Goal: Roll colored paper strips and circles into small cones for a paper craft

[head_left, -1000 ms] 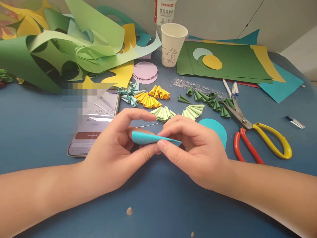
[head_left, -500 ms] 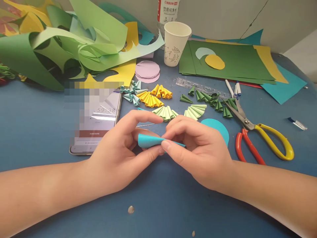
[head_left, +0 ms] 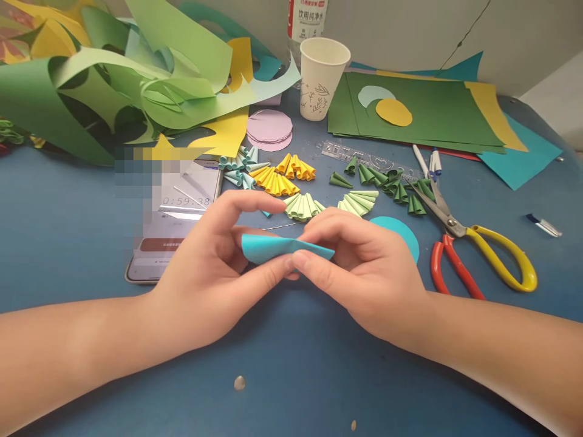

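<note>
Both my hands hold one curled piece of turquoise paper [head_left: 268, 247] just above the blue table [head_left: 291, 364]. My left hand [head_left: 214, 279] pinches its wide left end between thumb and fingers. My right hand [head_left: 359, 267] pinches the narrow right tip. Behind my right hand lies a flat turquoise paper circle [head_left: 403, 233]. Past my fingers sit rows of small rolled paper cones: yellow cones [head_left: 282, 176], pale green cones [head_left: 303, 207], dark green cones [head_left: 387, 182] and light blue cones [head_left: 237, 167].
A phone [head_left: 175, 224] lies left of my hands. Red-and-yellow scissors [head_left: 473, 249] lie to the right, near pens [head_left: 428, 161] and a clear ruler [head_left: 359, 159]. A paper cup [head_left: 321, 76], lilac circles [head_left: 269, 128], green sheets [head_left: 432, 115] and a heap of cut paper [head_left: 113, 79] fill the back.
The turquoise paper has opened out a little wider between my fingers and sits slightly higher. My hands have stayed in the same spot.
</note>
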A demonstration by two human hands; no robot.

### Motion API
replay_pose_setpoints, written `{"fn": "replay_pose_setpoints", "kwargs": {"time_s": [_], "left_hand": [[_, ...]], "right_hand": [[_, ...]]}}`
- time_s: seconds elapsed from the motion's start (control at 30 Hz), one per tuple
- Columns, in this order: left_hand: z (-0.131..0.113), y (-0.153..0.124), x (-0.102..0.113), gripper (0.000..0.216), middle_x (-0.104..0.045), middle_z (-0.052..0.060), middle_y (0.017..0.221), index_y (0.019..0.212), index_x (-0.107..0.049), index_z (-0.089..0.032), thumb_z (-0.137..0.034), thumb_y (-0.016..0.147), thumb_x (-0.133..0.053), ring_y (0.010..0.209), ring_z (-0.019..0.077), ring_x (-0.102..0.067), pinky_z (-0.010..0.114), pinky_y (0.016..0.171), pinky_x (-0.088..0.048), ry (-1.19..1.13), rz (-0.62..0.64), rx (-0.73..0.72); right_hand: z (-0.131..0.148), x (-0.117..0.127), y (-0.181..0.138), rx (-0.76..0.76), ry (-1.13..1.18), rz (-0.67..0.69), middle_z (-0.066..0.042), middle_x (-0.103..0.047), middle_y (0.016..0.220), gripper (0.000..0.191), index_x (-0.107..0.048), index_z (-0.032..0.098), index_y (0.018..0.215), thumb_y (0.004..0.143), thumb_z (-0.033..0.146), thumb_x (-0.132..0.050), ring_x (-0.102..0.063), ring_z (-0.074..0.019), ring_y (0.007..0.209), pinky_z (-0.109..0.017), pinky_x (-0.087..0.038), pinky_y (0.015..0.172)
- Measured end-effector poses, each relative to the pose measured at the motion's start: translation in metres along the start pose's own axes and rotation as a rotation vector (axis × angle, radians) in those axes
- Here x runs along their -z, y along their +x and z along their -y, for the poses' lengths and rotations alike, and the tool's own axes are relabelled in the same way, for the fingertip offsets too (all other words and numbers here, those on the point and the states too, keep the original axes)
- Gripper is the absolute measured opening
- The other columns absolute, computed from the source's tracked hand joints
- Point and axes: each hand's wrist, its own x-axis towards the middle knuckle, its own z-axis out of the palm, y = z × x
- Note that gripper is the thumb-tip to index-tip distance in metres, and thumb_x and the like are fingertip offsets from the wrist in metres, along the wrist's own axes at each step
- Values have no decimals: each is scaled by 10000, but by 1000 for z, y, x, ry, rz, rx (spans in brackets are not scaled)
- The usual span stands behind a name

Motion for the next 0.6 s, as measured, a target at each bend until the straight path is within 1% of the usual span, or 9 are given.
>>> {"fn": "replay_pose_setpoints", "kwargs": {"time_s": [0.1, 0.17, 0.33, 0.5, 0.6], "left_hand": [[0, 1, 0, 519, -809, -29, 871, 1227, -633, -338, -470, 826, -936, 741, 225, -835, 358, 715, -720, -9, -32, 4], [0, 1, -1, 461, -815, -17, 917, 1203, -643, -332, -471, 854, -910, 747, 223, -836, 374, 733, -729, -5, -46, 6], [0, 1, -2, 431, -816, 5, 965, 1176, -667, -330, -481, 851, -908, 817, 240, -836, 390, 746, -735, -5, -94, 7], [0, 4, -2, 350, -800, 21, 1000, 1053, -673, -272, -453, 855, -899, 875, 224, -820, 342, 737, -712, 27, -136, -18], [-1, 5, -3, 342, -793, 26, 995, 1033, -670, -258, -441, 855, -898, 910, 230, -817, 332, 738, -700, 51, -145, -32]], "right_hand": [[-2, -2, -1, -39, 52, -47, -57, -749, 985, 229, -750, 261, 1025, 937, 432, -873, -751, -227, 874, -375, -658, 710], [-3, -2, -2, -34, 42, -94, -58, -751, 1004, 229, -742, 264, 1042, 948, 437, -860, -753, -227, 902, -369, -665, 720], [-2, -1, -2, -2, -3, -138, -38, -725, 976, 247, -698, 261, 1067, 929, 364, -875, -707, -181, 822, -332, -648, 701], [0, -3, -3, 7, -11, -176, -28, -708, 989, 286, -665, 282, 1088, 905, 292, -884, -696, -174, 820, -318, -640, 697], [1, -3, -3, 14, 9, -179, -24, -709, 981, 282, -660, 280, 1073, 904, 290, -886, -692, -167, 794, -324, -641, 698]]}}
